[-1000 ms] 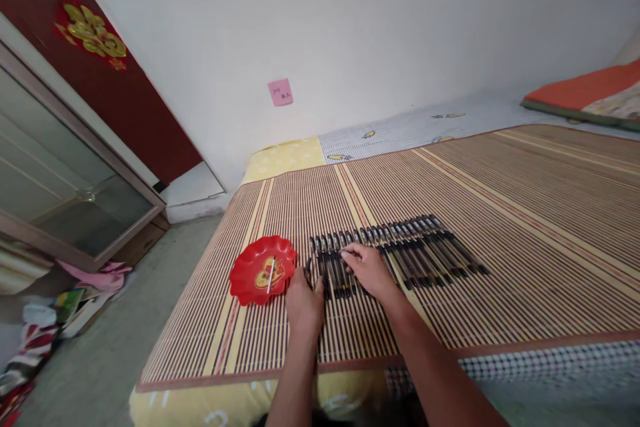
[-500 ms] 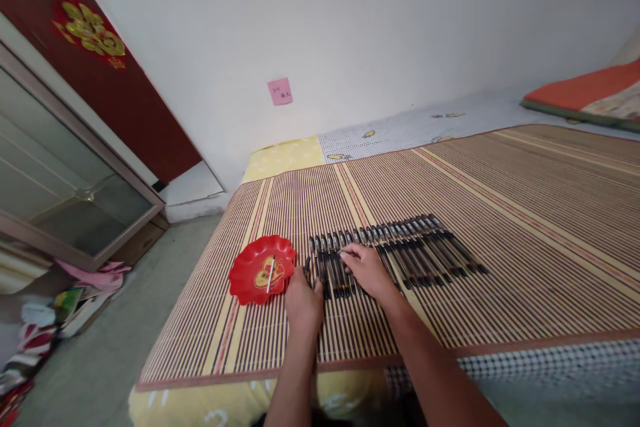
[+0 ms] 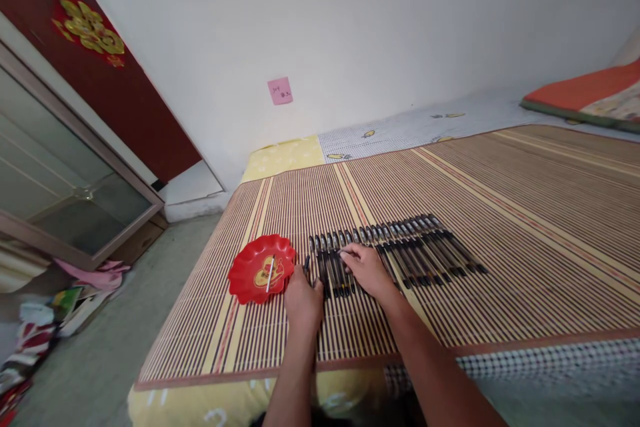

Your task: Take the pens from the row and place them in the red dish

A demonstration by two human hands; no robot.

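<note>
Right grip [image 3: 369, 272] over pens [image 3: 417, 260], pink note [image 3: 280, 91] — handwritten

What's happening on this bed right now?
A person's left hand appears to hold a slim black pen, while the right hand is over a row of black pens on a striped mat. A thin white stick lies in the red scalloped plate.

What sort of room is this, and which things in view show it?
Probably a bedroom: a striped slatted mat covers what looks like a bed, a patterned sheet shows beyond it, and folded orange fabric lies at the far right.
</note>
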